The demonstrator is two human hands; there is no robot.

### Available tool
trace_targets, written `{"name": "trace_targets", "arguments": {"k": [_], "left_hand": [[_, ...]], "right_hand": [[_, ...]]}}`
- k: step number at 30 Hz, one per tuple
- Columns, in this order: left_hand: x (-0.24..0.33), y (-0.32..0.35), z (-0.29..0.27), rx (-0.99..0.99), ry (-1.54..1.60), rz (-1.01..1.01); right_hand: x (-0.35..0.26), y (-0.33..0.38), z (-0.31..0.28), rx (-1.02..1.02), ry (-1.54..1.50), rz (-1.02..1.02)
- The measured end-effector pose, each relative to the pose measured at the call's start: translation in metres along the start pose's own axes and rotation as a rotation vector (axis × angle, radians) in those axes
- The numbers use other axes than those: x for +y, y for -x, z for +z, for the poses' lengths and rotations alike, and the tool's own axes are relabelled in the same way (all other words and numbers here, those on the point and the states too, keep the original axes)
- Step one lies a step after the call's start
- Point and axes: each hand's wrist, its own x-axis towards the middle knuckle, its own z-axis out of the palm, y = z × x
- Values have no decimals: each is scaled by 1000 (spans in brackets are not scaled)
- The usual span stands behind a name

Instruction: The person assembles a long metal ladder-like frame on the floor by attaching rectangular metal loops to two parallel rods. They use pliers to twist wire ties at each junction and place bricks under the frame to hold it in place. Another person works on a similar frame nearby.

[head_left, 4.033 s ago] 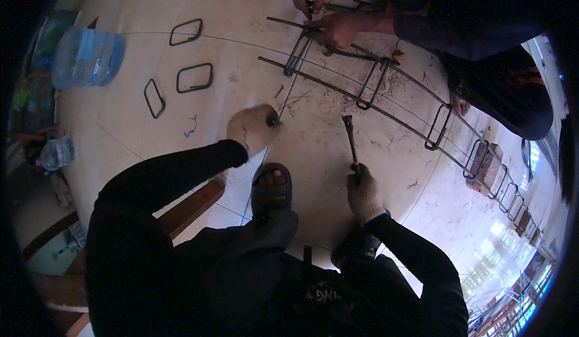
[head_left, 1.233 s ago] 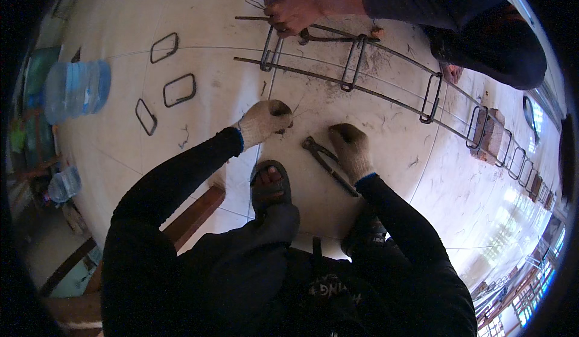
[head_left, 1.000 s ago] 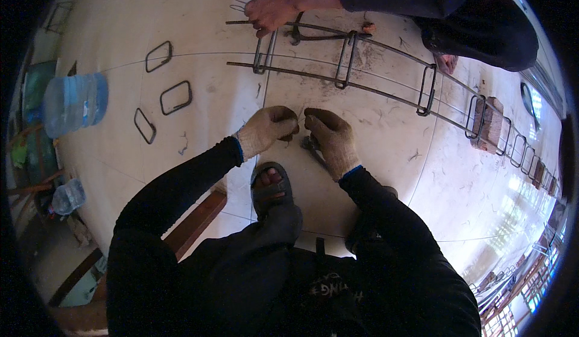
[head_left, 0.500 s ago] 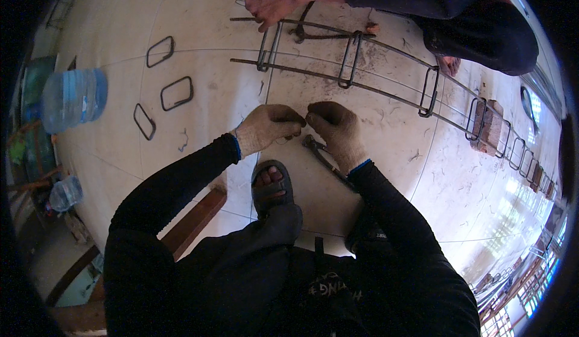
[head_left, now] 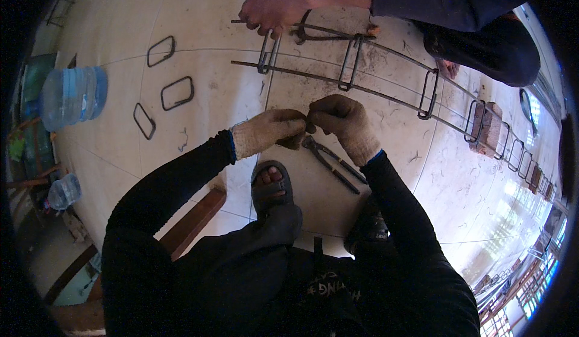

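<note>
My left hand (head_left: 268, 133) and my right hand (head_left: 348, 129), both in pale knitted gloves, meet fingertip to fingertip above the floor. Each is closed in a pinch; what the fingers hold is too small to make out. Just below them lie pincers (head_left: 333, 167) with dark handles, untouched. Beyond my hands stretches a long steel rebar frame (head_left: 310, 76) with rectangular stirrups tied along its rods. Another person's bare hand (head_left: 278, 4) grips the frame's far rod near its left end.
Loose stirrups (head_left: 192, 90) lie to the left. A large water bottle (head_left: 72, 99) and a smaller bottle (head_left: 64, 192) are at the far left. A brick (head_left: 486, 129) props the frame. A wooden bar (head_left: 202, 219) is near my sandalled foot (head_left: 270, 186). Wire scraps litter the floor.
My right hand has shifted slightly right and up, baring more of the pincers. Both hands stay pinched together. The other person's hand and arm have come lower over the rod.
</note>
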Motion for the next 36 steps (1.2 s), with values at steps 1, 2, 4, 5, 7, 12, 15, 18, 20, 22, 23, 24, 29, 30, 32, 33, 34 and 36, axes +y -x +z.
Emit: {"name": "trace_targets", "arguments": {"k": [1,2,4,5,7,12,15,18,20,22,23,24,29,30,32,33,34,36], "left_hand": [[2,0,1,-30,-30,7],[3,0,1,-37,-52,28],[4,-3,2,-52,-95,73],[5,-3,3,-50,-105,71],[10,-4,5,-44,-129,74],[29,0,10,17,-128,79],[36,2,14,33,-119,69],[50,3,19,35,-152,6],[50,2,19,34,-158,-16],[45,1,18,38,-134,2],[43,1,19,76,-156,19],[43,1,21,113,-178,35],[47,2,28,238,-284,30],[51,4,34,273,-300,13],[49,5,40,319,-296,4],[45,5,42,329,-274,12],[43,5,43,338,-252,20],[43,4,46,372,-303,15]], "right_hand": [[-5,0,-3,-9,51,25],[-7,0,-5,-20,43,26],[-12,-1,-10,-40,31,25],[-16,0,-10,-33,45,5],[-26,2,-11,-18,75,-42],[-33,1,-23,-50,127,-175],[-47,3,-24,-36,237,-175],[-46,2,-25,-30,249,-201],[-46,3,-24,-21,272,-210],[-53,4,-21,-7,348,-197],[-50,3,-21,-11,319,-191],[-46,2,-22,-14,291,-184],[-45,4,-21,27,346,-183],[-46,7,-17,44,338,-164],[-44,7,-13,46,318,-191],[-41,5,-11,30,307,-235],[-40,4,-9,14,296,-279],[-45,5,-5,5,312,-235]]}}
